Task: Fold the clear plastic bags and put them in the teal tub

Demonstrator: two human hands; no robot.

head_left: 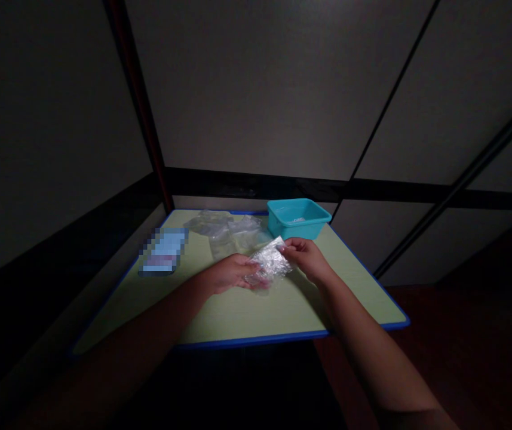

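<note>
Closest to the camera, the left forearm [148, 334] and the right forearm [372, 340] reached in over the near edge of the table [349, 298], toward the turquoise tub [298, 230]. The tub had no lid, and a small, shiny, crinkled clear piece [299, 220] lay inside it; its exact nature was too dim to tell. The tub stood upright at the far side of the table.

In front of the tub, a little to its left, the crinkled silvery plastic [269, 263] was held up between both hands. The left hand [227, 273] gripped its left side, thumb laid over the near face and fingers tucked beneath, slightly parted, partly showing past the lower edge. The right hand [307, 258], just in front of the tub, pinched the upper right corner between thumb and forefinger, with the other fingers curled in.

Left of the tub, clear plastic bags [233, 233] lay flat and overlapping. Well to the tub's left, beyond those bags, lay a flat, blurred, phone-like object [165, 251]. Behind the tub rose a dark panelled wall [256, 89].
</note>
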